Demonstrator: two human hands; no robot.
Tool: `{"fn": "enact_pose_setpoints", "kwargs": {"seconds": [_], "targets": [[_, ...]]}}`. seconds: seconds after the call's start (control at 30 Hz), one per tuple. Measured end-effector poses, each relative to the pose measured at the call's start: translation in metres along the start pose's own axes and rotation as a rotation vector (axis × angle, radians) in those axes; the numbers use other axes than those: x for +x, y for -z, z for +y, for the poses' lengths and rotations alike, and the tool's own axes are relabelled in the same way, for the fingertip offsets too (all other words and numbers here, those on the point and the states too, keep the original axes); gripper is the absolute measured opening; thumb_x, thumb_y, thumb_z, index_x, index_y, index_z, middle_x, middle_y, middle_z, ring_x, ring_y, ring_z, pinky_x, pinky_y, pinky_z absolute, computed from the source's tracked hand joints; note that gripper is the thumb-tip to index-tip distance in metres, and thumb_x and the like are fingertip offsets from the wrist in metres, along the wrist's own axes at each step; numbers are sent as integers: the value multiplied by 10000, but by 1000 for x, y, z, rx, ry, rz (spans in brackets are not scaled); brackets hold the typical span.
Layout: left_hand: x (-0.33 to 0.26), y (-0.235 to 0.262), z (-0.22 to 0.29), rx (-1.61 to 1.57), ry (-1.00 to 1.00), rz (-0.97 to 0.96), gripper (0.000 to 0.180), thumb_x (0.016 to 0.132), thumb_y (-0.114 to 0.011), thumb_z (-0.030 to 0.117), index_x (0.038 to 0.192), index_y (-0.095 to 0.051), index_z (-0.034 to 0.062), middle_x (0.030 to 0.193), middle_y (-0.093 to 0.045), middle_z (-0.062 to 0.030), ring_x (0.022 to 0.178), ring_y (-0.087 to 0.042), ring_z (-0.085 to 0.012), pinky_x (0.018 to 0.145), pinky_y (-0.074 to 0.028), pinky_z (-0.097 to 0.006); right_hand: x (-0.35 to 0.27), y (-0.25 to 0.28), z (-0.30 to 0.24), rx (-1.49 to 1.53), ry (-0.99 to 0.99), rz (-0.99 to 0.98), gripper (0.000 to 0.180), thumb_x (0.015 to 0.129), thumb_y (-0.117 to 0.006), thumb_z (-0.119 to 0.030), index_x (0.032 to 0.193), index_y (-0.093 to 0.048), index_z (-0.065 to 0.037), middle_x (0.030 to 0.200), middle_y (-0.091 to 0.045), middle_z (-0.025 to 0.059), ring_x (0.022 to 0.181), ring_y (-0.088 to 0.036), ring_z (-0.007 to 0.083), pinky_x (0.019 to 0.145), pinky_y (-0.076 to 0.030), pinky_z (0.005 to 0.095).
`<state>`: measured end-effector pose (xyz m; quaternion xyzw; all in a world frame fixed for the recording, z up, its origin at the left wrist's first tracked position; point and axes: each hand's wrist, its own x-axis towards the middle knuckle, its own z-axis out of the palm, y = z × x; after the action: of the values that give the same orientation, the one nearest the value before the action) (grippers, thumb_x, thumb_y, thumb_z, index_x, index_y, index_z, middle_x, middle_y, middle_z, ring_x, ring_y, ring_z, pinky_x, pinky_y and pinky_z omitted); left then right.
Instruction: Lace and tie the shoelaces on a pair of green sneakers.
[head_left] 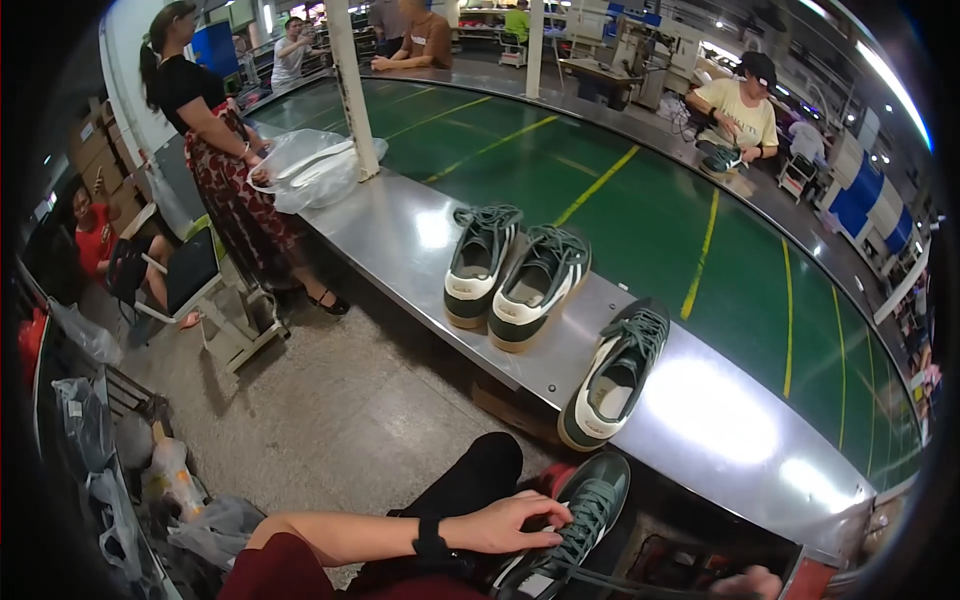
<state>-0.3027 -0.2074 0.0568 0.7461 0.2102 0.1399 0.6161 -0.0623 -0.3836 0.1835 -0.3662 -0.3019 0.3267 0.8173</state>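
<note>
- My left hand (505,523) lies at the bottom of the view, fingers loosely spread and laid flat on the laces of a dark green sneaker (572,525) in my lap; it presses rather than grips.
- That sneaker sits just right of the hand, below the tabletop (400,235) edge, its long axis running from lower left up to the right, toe uppermost.
- My right hand (752,582) barely shows at the bottom edge, at the end of a lace drawn off the sneaker; I cannot tell whether it is clenched.
- Above, three matching sneakers rest on the tabletop: a pair (512,275) and a single one (612,375).
</note>
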Motion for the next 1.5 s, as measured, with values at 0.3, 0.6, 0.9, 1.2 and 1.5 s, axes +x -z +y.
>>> {"fn": "enact_pose_setpoints", "kwargs": {"seconds": [0.3,0.6,0.9,1.2,1.5], "targets": [[15,-58,48,-84,-535,-212,346,1008,-406,345,1001,-599,59,750,-616,-118,719,-615,-306,667,-471,-373,-1,-18,-21,-1109,446,-252,111,929,-538,-5,841,-475,-27,672,-468,69,511,-380,144,436,-311,290],[19,-41,71,-83,-67,-578,334,1008,-401,313,841,-547,63,710,-587,-135,675,-602,-301,611,-454,-382,-9,6,-4,-555,-188,281,221,948,-563,-169,830,-520,13,590,-413,28,481,-378,133,466,-331,273],[33,-32,62,216,-163,-691,302,970,-473,266,897,-593,-2,866,-609,-163,825,-578,-308,699,-450,-393,-27,-16,55,-1061,-463,-720,651,767,-736,-50,1354,-454,-26,1102,-631,157,989,-619,282,864,-486,350],[3,-1,56,1109,-420,31,199,873,-559,206,874,-670,41,1124,-594,-70,1077,-539,-215,977,-370,-369,-26,-22,48,-1031,-443,-761,169,964,-498,-126,908,-611,-13,678,-602,170,587,-607,307,579,-471,346],[6,-39,14,522,-325,87,140,747,-673,215,785,-685,80,1262,-576,-35,1159,-482,-213,1011,-303,-439,-30,-16,88,-1525,-228,-604,173,976,-474,-155,876,-569,-51,663,-577,209,628,-588,398,535,-434,467]]}}
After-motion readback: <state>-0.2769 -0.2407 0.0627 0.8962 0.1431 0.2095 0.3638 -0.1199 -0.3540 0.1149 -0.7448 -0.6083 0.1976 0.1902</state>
